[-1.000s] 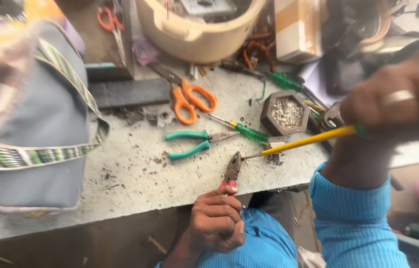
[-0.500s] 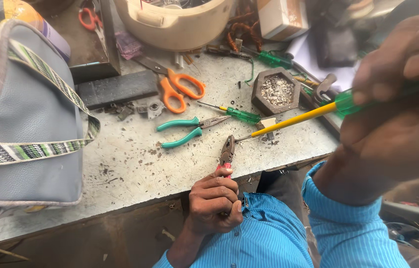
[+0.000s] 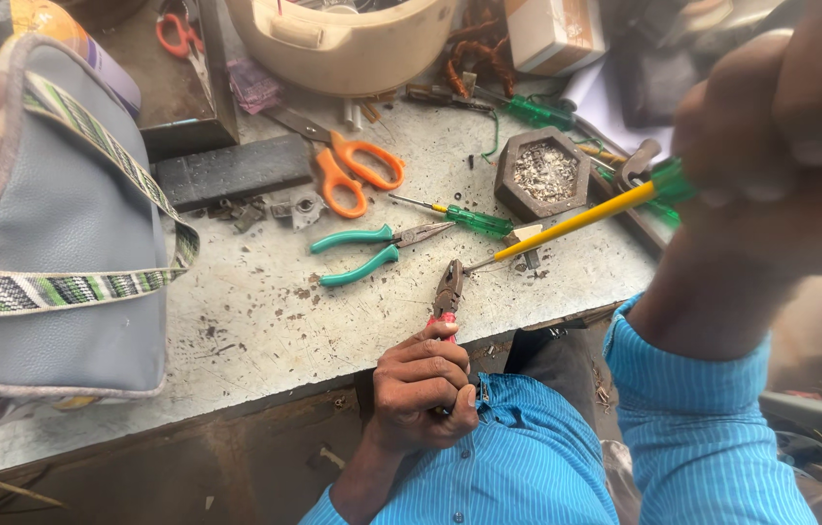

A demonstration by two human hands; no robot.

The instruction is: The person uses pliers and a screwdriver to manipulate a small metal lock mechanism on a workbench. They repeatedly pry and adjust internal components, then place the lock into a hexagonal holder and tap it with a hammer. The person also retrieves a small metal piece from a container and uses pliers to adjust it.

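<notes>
Left hand [image 3: 424,381] fisted on pliers [image 3: 447,297], nose pointing away. Right hand [image 3: 781,156] grips yellow-shaft screwdriver [image 3: 576,222], tip toward pliers nose.

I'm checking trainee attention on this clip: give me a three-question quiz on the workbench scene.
1. True or false: the left hand grips red-handled combination pliers at the edge of the scratched grey workbench.
2. Which tool does the right hand hold? A) orange-handled scissors B) long yellow-shafted, green-handled screwdriver C) teal-handled needle-nose pliers
3. Fill in: the hexagonal dark tray holds small metal ____.

Key: 1 true; 2 B; 3 bits, too small to identify.
</notes>
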